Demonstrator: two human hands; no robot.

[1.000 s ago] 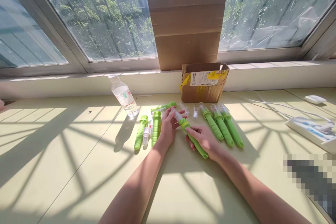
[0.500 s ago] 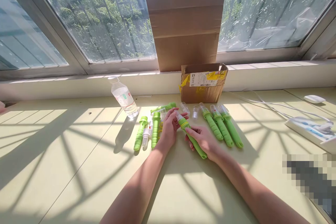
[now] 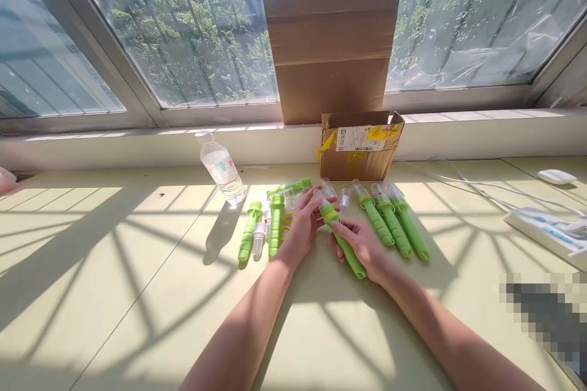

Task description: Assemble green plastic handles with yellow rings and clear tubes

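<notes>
A green ribbed tube [image 3: 350, 252] with a clear tip slants over the table's middle. My right hand [image 3: 360, 243] is closed round its body. At the upper end, my left hand [image 3: 306, 220] has its fingers round the clear tip. Left of my hands lie two upright-pointing green tubes, one [image 3: 250, 231] and another [image 3: 276, 226], with a small clear-and-white part [image 3: 258, 241] between them. Behind them is a further green piece [image 3: 293, 186]. On the right, several green tubes with clear caps [image 3: 398, 223] lie side by side. A loose clear cap [image 3: 345, 195] stands behind my hands.
A water bottle [image 3: 222, 170] stands at the back left. An open cardboard box [image 3: 360, 156] is against the sill. On the right are a power strip [image 3: 543, 232] with white cables and a white oval object [image 3: 556, 177]. A pixelated dark patch covers the lower right.
The view has shifted slightly, so the scene sits further right. My left fingers have shifted a little at the clear tip; my right hand keeps its hold on the tube.
</notes>
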